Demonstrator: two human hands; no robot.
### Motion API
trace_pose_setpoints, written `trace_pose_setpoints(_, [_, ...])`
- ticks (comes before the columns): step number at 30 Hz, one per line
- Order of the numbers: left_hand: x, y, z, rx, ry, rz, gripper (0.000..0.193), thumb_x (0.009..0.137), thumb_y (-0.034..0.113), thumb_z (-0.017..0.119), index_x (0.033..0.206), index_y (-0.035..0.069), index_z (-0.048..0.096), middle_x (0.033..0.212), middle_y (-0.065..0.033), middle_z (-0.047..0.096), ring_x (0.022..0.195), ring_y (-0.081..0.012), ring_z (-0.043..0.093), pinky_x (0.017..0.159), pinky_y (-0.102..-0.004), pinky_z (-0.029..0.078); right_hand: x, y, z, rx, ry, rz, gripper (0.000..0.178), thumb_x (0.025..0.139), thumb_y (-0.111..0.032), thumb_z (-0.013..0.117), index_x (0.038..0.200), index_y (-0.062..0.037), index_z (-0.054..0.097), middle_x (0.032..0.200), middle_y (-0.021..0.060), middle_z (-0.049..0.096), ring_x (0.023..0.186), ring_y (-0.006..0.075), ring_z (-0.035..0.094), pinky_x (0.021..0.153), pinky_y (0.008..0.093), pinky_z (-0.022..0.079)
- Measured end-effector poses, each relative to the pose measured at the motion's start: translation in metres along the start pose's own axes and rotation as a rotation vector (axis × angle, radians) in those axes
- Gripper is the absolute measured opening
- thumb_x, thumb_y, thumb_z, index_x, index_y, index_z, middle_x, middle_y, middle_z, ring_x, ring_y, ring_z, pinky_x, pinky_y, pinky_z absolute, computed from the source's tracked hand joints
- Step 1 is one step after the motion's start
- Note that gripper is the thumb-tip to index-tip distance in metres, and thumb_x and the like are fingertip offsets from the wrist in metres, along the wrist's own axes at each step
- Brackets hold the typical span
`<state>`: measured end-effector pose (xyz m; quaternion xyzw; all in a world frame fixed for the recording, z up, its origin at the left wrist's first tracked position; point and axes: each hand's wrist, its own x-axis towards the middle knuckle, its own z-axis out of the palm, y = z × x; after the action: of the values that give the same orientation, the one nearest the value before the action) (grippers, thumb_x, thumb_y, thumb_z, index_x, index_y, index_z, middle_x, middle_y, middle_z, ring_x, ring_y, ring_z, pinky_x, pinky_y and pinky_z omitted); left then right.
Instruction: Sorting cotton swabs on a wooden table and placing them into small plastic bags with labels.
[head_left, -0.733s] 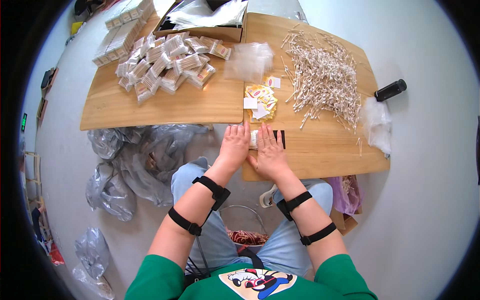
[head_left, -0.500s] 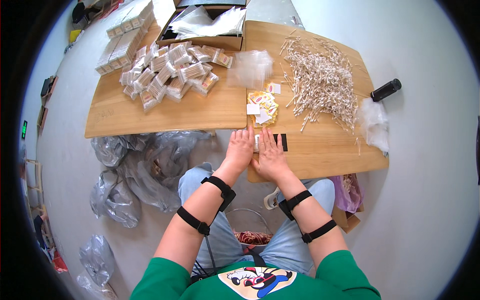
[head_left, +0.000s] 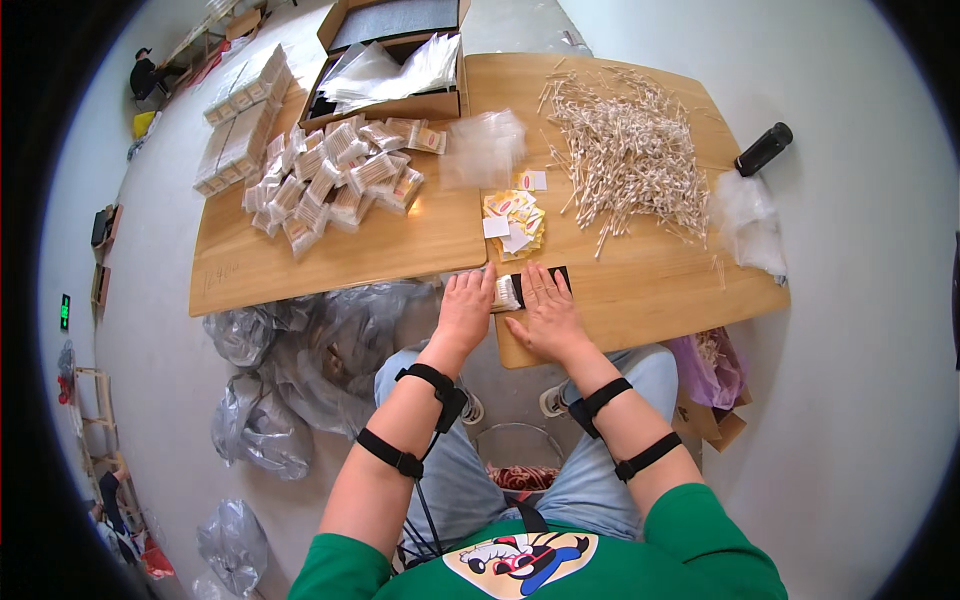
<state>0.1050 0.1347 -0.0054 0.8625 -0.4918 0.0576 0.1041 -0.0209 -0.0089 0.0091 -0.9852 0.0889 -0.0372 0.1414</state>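
A small bundle of white cotton swabs (head_left: 505, 293) lies at the near edge of the right-hand table, between my two hands. My left hand (head_left: 467, 308) is at the left side of the bundle, fingers stretched forward; whether it touches the swabs I cannot tell. My right hand (head_left: 550, 318) lies flat with straight fingers over a black flat piece (head_left: 517, 290), just right of the bundle. Part of the black piece is hidden under those fingers. Beyond my hands is a pile of yellow and white cards (head_left: 515, 228).
Loose cotton swabs (head_left: 630, 150) are heaped at the far right. Clear plastic bags (head_left: 485, 150) lie left of them. Packed swab bags (head_left: 335, 175) cover the left table, beside stacked packs (head_left: 238, 140) and an open box (head_left: 400, 105). A black bottle (head_left: 764, 150) stands at the right edge.
My hands have drawn apart, the left moving away from the right, so more of the swab bundle shows between them. The whole view has shifted a little.
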Motion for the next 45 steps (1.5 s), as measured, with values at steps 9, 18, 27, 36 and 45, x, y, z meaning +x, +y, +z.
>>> trace_pose_setpoints(9, [0.008,0.005,-0.002,-0.008,-0.051,0.020,0.062,0.084,0.010,0.056,0.142,-0.003,0.042,0.111,-0.0130,0.059,0.110,-0.0281,0.056,0.098,-0.0388,0.043,0.007,-0.023,-0.009,-0.099,-0.098,0.010,0.087,0.091,-0.054,0.049,0.151,0.0062,0.028,0.161,0.0214,0.023,0.152,0.0323,0.014,0.122,0.0537,0.003])
trace_pose_setpoints(18, [-0.008,-0.011,-0.033,0.006,-0.215,-0.054,0.068,0.080,0.009,0.058,0.145,0.002,0.041,0.118,-0.0157,0.056,0.112,-0.0321,0.054,0.100,-0.0414,0.041,0.017,-0.045,0.000,0.041,-0.083,-0.087,0.086,0.089,-0.048,0.053,0.151,0.0072,0.029,0.160,0.0223,0.025,0.152,0.0328,0.016,0.122,0.0520,0.006])
trace_pose_setpoints(27, [-0.035,0.014,-0.101,0.024,-0.114,-0.132,0.070,0.078,0.003,0.063,0.144,0.000,0.040,0.117,-0.0201,0.057,0.113,-0.0378,0.054,0.098,-0.0462,0.042,-0.009,-0.070,-0.022,0.639,0.065,-0.122,0.088,0.077,-0.024,0.061,0.151,0.0084,0.024,0.159,0.0280,0.020,0.151,0.0399,0.014,0.122,0.0521,0.011])
trace_pose_setpoints(36, [-0.009,0.116,-0.125,-0.214,-0.127,-0.054,0.072,0.074,-0.002,0.061,0.143,-0.001,0.040,0.115,-0.0220,0.057,0.114,-0.0398,0.052,0.099,-0.0464,0.041,-0.083,-0.029,-0.069,0.746,0.243,-0.063,0.088,0.070,-0.005,0.053,0.151,0.0106,0.020,0.158,0.0324,0.018,0.150,0.0438,0.012,0.122,0.0496,0.009])
trace_pose_setpoints(45, [0.007,0.159,-0.122,-0.436,-0.063,0.116,0.077,0.068,-0.005,0.059,0.142,-0.005,0.038,0.112,-0.0207,0.055,0.108,-0.0395,0.052,0.094,-0.0451,0.043,-0.138,-0.006,-0.121,0.703,0.415,0.023,0.085,0.065,0.002,0.049,0.147,0.0120,0.027,0.154,0.0325,0.026,0.147,0.0466,0.017,0.122,0.0507,0.012])
